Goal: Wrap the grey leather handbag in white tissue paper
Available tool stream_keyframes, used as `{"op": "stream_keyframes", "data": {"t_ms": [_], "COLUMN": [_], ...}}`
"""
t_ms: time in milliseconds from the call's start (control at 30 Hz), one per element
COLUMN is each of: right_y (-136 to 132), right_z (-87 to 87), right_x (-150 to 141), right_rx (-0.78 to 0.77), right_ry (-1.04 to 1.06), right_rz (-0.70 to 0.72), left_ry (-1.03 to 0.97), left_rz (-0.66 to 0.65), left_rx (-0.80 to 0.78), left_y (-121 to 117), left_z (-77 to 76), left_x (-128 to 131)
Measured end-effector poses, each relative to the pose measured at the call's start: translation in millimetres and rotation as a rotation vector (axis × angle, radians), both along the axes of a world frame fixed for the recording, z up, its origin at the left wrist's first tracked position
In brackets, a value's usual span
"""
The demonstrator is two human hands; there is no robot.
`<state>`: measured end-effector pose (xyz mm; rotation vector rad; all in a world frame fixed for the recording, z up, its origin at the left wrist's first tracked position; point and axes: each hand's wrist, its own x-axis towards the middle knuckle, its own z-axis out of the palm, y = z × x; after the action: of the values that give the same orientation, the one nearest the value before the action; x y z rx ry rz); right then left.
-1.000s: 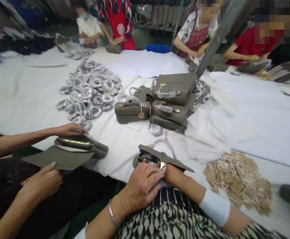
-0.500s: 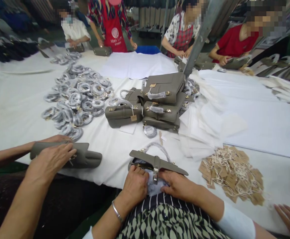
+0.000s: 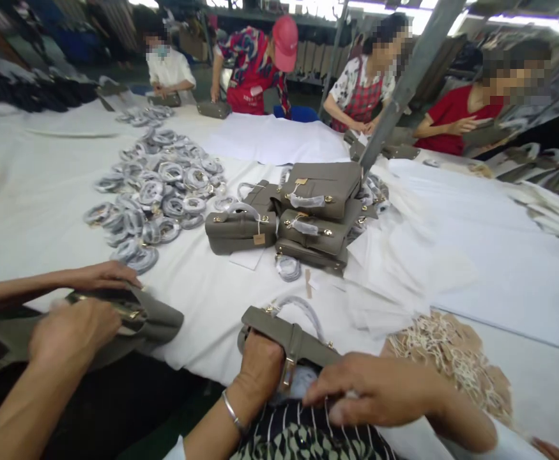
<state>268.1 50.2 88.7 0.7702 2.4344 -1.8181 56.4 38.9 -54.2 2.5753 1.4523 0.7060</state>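
A grey-green handbag (image 3: 303, 345) with a wrapped handle leans at the table's front edge, against the patterned apron (image 3: 303, 434). My left hand (image 3: 260, 364), with a silver bangle at the wrist, reaches under the bag's flap; its fingers are hidden inside. A strap with a metal clasp (image 3: 287, 374) hangs from the flap. Below it shows pale, bluish wrapping (image 3: 303, 382). My right hand (image 3: 375, 390) is beside this wrapping, thumb and fingers apart, slightly blurred. Whether it touches the wrapping I cannot tell.
Several similar handbags (image 3: 324, 182) are stacked mid-table. Wrapped strap coils (image 3: 164, 185) lie in a heap to their left; brown tags with white strings (image 3: 456, 364) lie at right. A co-worker's hands (image 3: 78, 326) handle another bag at left. A metal post (image 3: 404, 83) slants behind the stack.
My left hand has gone deeper under the flap. My right hand has left the bag's edge and come towards me. At left, the co-worker's bag has been opened. The view has tilted up.
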Motion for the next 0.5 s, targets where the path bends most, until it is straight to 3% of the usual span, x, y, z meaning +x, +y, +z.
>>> {"op": "stream_keyframes", "data": {"t_ms": [67,133,167,267,333,400,500], "right_y": [36,79,100,148,165,172,177], "right_z": [0.2,-30.8,-54.9,-134.1,-174.6,-199.2,-213.1], "right_x": [12,13,8,-15,-31,-40,-43], "right_rx": [0.029,0.268,0.399,0.704,0.781,0.811,0.843], "right_ry": [0.014,-0.082,-0.196,-0.572,-0.642,-0.646,-0.622], "right_rz": [-0.271,-0.533,-0.531,-0.296,-0.240,-0.232,-0.206], "left_ry": [-0.033,-0.009,0.006,0.017,0.025,0.025,-0.010], "left_rz": [0.006,0.021,0.022,-0.008,-0.060,-0.111,-0.109], "left_rx": [0.067,0.040,0.003,-0.125,-0.207,-0.283,-0.335], "left_y": [-5,-11,-12,-10,-8,-7,-8], "left_z": [-8.3,-13.1,-13.5,-4.9,4.9,11.2,7.1], "left_x": [0,0,0,-2,-4,-8,-12]}}
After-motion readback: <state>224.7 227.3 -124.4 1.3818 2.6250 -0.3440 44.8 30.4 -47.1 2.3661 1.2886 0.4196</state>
